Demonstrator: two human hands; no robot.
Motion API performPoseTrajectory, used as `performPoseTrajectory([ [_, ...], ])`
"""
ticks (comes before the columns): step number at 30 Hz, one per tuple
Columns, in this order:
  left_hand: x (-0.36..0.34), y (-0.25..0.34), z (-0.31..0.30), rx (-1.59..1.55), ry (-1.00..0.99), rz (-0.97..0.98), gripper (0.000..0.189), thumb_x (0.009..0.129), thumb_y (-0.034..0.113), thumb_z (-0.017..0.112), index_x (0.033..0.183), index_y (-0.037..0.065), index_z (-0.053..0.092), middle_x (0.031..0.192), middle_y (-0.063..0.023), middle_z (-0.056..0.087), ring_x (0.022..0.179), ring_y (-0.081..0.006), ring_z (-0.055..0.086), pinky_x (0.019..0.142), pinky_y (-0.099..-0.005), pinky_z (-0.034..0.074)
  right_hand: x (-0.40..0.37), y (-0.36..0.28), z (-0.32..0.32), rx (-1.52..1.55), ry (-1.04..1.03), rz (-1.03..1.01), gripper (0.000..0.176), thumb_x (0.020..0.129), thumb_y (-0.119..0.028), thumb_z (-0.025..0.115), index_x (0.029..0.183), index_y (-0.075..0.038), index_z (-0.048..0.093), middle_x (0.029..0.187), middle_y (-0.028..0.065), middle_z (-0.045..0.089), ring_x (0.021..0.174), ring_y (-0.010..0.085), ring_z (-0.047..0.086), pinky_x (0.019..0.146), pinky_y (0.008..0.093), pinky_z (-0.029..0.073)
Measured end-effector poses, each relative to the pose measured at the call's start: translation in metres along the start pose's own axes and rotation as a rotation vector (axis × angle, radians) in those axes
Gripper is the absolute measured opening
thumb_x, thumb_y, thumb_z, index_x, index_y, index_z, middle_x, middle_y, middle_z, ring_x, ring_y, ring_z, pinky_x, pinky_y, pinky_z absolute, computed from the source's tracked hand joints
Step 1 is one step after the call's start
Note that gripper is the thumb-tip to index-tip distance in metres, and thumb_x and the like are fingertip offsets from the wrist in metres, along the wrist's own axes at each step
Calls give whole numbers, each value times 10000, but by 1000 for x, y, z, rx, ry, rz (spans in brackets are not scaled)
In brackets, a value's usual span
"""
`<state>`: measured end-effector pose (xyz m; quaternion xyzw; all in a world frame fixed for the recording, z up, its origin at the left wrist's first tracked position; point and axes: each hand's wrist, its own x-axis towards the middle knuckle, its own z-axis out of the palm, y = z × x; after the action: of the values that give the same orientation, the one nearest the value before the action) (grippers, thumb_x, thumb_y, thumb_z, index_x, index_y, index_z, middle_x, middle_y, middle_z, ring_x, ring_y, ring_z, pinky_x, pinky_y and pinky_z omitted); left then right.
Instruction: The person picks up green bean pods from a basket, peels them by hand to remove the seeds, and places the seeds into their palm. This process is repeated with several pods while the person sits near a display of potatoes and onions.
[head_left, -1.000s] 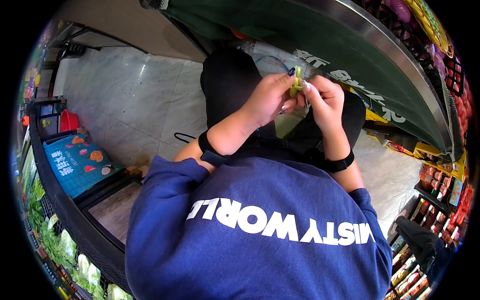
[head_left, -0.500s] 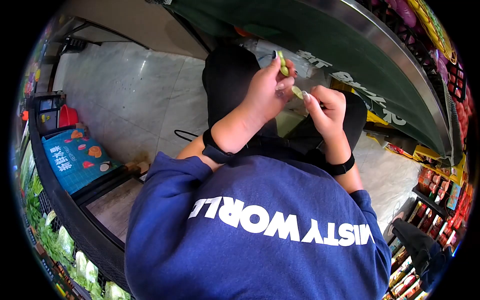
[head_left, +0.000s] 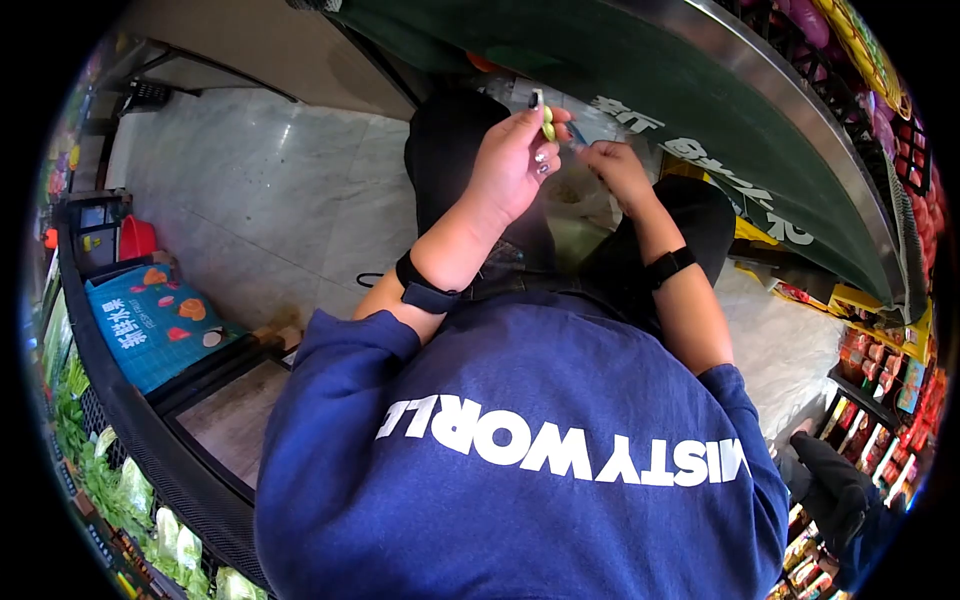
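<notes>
Your left hand (head_left: 508, 165) has a small, knobbly green pod (head_left: 548, 128) pinched in the fingertips, held up over your lap. Your right hand (head_left: 618, 170) is just beside it, apart from the pod, fingers curled in. Can't tell if they grip anything; the tips are blurred against a bluish sliver behind.

Risks, my read: only a few fingertips hold the pod, so a loose pinch or a sudden twist could drop it between your knees. Squeeze too hard and it may split or squirt out. Both hands are raised with no surface right under them, so a drop may bounce off your black trousers (head_left: 455, 150) onto the grey tiled floor (head_left: 270, 190).

Containers: clear, crinkled plastic (head_left: 605, 128) lies beyond your hands, maybe a bag; contents unreadable. Something pale green and translucent (head_left: 578, 240) is between your thighs, can't tell if it's a tub or a bag. Off to your left, a red plastic bowl (head_left: 137, 238), inside not readable, near a blue fruit-print panel (head_left: 155, 325). Black mesh rack (head_left: 190, 500) at lower left has leafy green vegetables (head_left: 130, 490) along it. Black plastic crate (head_left: 912, 150) at upper right, reddish goods showing through.
</notes>
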<state>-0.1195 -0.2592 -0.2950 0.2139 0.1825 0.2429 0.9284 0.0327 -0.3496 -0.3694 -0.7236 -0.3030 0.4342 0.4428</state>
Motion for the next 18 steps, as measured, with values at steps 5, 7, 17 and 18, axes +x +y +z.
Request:
performPoseTrajectory([
  [5, 11, -8, 0, 1057, -104, 328, 227, 827, 192, 542, 909, -12, 598, 680, -83, 563, 515, -108, 490, 481, -222, 386, -8, -21, 8, 1365, -246, 330, 247, 865, -255, 439, 796, -26, 497, 739, 44, 519, 678, 176, 521, 601, 298, 446],
  [7, 14, -10, 10, 1592, -218, 468, 239, 740, 157, 606, 941, 27, 595, 769, -149, 575, 650, -235, 586, 578, -295, 452, -13, -22, 11, 1544, -215, 296, 282, 884, -249, 395, 974, 10, 460, 976, 150, 527, 938, 275, 526, 862, 395, 418],
  [17, 6, -19, 23, 1750, -463, 644, 226, 704, 70, 586, 927, 36, 603, 844, -111, 582, 756, -283, 557, 658, -327, 463, -34, -28, 8, 1655, -17, 232, 232, 892, -182, 369, 873, 10, 498, 852, 115, 558, 843, 243, 533, 805, 367, 435],
  [18, 7, -20, 23, 1754, -467, 641, 226, 704, 70, 586, 927, 36, 603, 844, -111, 582, 756, -283, 557, 658, -327, 463, -35, -32, 9, 1660, -18, 230, 232, 892, -182, 369, 873, 10, 498, 852, 115, 558, 843, 243, 533, 805, 367, 435],
])
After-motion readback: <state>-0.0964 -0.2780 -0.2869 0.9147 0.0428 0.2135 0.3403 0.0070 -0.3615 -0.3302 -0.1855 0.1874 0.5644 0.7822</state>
